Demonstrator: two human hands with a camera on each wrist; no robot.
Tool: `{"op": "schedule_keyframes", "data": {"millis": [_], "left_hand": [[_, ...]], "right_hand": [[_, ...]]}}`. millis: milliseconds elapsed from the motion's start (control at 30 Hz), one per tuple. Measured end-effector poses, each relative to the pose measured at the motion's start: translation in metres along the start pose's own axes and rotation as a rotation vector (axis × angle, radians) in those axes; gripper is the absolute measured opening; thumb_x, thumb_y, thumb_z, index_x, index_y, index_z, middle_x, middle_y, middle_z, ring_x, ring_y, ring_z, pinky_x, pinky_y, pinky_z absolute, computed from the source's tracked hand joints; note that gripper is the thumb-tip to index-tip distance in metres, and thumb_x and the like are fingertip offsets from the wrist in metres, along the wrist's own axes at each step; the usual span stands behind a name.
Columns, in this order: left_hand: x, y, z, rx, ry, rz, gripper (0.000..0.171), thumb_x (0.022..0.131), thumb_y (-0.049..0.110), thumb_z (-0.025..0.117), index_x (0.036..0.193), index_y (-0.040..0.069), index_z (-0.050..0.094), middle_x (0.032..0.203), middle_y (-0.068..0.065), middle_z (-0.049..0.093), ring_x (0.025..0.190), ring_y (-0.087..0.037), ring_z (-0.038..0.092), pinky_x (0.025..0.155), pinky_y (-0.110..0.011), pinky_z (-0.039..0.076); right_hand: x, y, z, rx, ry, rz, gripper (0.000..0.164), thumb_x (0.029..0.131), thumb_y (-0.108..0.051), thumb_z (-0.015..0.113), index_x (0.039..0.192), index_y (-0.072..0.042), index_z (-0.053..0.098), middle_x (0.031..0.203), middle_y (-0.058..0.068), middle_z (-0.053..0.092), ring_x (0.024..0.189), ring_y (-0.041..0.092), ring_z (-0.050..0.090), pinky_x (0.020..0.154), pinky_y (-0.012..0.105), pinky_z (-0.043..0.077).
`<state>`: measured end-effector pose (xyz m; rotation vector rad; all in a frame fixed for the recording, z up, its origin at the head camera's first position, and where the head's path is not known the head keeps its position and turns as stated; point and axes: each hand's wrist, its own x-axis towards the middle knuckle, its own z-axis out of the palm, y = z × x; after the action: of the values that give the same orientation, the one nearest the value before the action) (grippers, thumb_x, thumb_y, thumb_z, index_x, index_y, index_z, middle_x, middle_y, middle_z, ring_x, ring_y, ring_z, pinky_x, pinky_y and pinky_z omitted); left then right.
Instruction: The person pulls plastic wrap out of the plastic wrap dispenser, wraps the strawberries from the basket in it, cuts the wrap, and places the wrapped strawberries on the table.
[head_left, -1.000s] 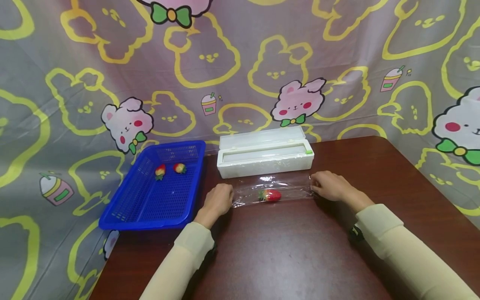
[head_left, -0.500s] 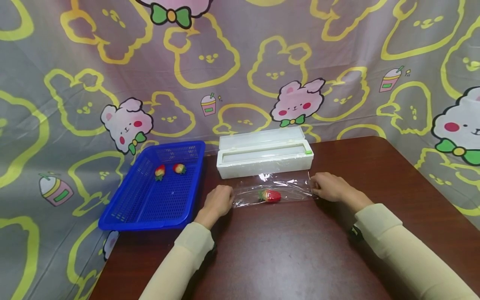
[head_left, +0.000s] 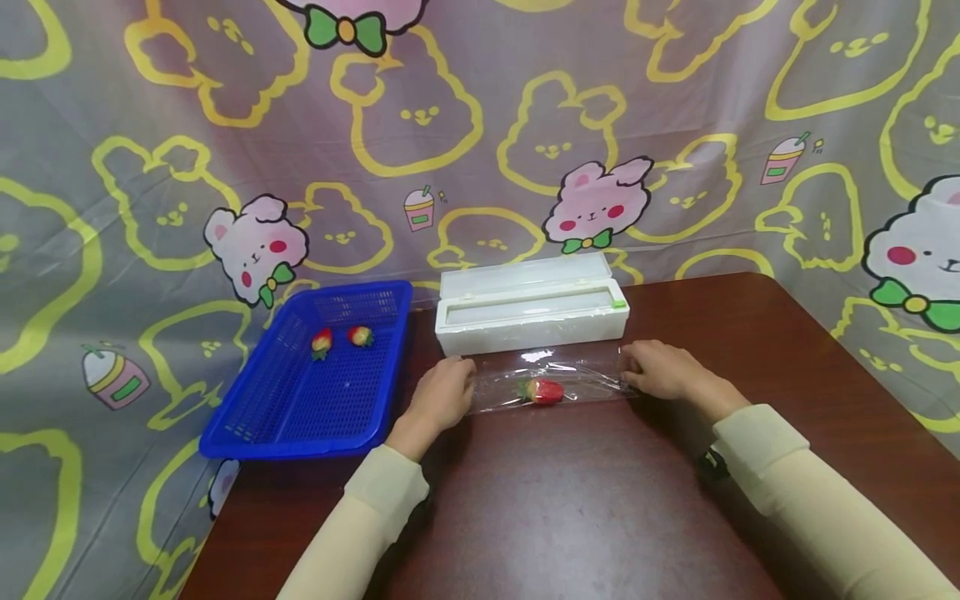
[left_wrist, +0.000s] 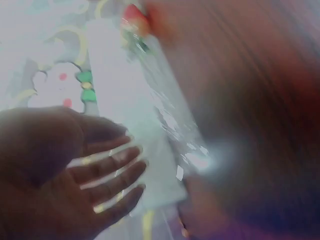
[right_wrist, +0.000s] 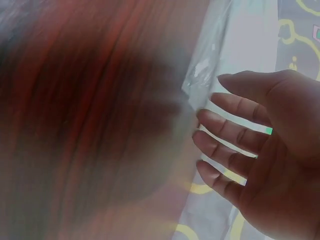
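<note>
A red strawberry with green leaves lies under a strip of clear plastic wrap on the table. My left hand is at the wrap's left end; in the left wrist view its fingers are loosely extended, apart from the wrap. My right hand is at the wrap's right end. The right wrist view shows its fingers spread and slightly bent, with the fingertips close by the wrap's corner and a gap between thumb and index finger.
Behind the wrap stands a long white wrap dispenser box with its lid raised and a green slider at its right end. On the left, a blue plastic basket holds two strawberries. A patterned curtain hangs behind the brown table.
My left hand has shifted slightly up and right at the wrap's end. The wrap's creases have changed a little. The strawberry, box and basket stay in place.
</note>
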<state>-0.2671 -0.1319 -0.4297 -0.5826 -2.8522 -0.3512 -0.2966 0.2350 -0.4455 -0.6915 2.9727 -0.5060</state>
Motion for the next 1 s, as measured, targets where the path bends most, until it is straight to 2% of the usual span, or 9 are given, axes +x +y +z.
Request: {"op": "schedule_keyframes", "data": {"millis": [133,233,333,433,633,767,1000], "left_hand": [[0.002,0.017,-0.002,-0.081,-0.049,0.134,0.012,0.092,0.003,0.066,0.102,0.003,0.072,0.090,-0.005,0.063,0.081,-0.022,0.063,0.071,-0.040,0.053],[0.003,0.026,-0.001,-0.125,-0.098,0.222,0.018,0.092,0.004,0.068,0.110,0.001,0.071,0.098,-0.008,0.065,0.088,-0.023,0.064,0.079,-0.041,0.054],[0.007,0.033,0.003,-0.118,-0.136,0.261,0.027,0.093,0.009,0.069,0.119,0.002,0.069,0.110,-0.009,0.066,0.099,-0.024,0.064,0.088,-0.041,0.054],[0.012,0.038,0.010,-0.086,-0.173,0.245,0.036,0.095,0.012,0.067,0.131,0.007,0.066,0.118,-0.008,0.063,0.106,-0.024,0.061,0.091,-0.040,0.053],[0.016,0.043,0.026,-0.030,-0.249,0.179,0.042,0.098,0.018,0.064,0.139,0.016,0.062,0.121,-0.006,0.058,0.107,-0.024,0.057,0.085,-0.040,0.054],[0.016,0.043,0.028,-0.016,-0.251,0.144,0.040,0.097,0.015,0.064,0.137,0.016,0.062,0.120,-0.006,0.059,0.108,-0.024,0.059,0.086,-0.042,0.054],[0.019,0.044,0.028,-0.013,-0.247,0.140,0.045,0.096,0.016,0.065,0.141,0.019,0.059,0.120,-0.005,0.057,0.108,-0.023,0.057,0.083,-0.041,0.054]], "right_hand": [[-0.003,-0.014,-0.001,-0.070,0.108,-0.083,0.010,0.091,-0.013,0.071,0.099,-0.009,0.067,0.088,0.001,0.062,0.079,0.021,0.061,0.063,0.043,0.051],[-0.003,-0.033,0.003,-0.096,0.189,-0.209,0.022,0.089,-0.010,0.073,0.110,-0.005,0.069,0.099,0.005,0.065,0.087,0.025,0.064,0.074,0.047,0.055],[0.003,-0.053,0.010,-0.090,0.197,-0.336,0.029,0.088,-0.011,0.075,0.116,-0.004,0.070,0.102,0.006,0.064,0.089,0.025,0.063,0.079,0.047,0.054],[0.008,-0.065,0.019,-0.102,0.176,-0.385,0.030,0.088,-0.015,0.077,0.116,-0.006,0.071,0.099,0.002,0.061,0.087,0.021,0.060,0.076,0.044,0.052],[0.012,-0.070,0.037,-0.121,0.109,-0.352,0.035,0.089,-0.017,0.076,0.122,-0.008,0.070,0.096,0.000,0.058,0.085,0.020,0.059,0.073,0.043,0.052],[0.012,-0.069,0.040,-0.128,0.100,-0.342,0.040,0.089,-0.019,0.076,0.126,-0.006,0.069,0.100,0.003,0.060,0.087,0.021,0.061,0.073,0.045,0.053],[0.014,-0.071,0.038,-0.115,0.103,-0.328,0.041,0.090,-0.019,0.075,0.128,-0.008,0.068,0.098,0.003,0.058,0.080,0.018,0.056,0.070,0.041,0.050]]}}
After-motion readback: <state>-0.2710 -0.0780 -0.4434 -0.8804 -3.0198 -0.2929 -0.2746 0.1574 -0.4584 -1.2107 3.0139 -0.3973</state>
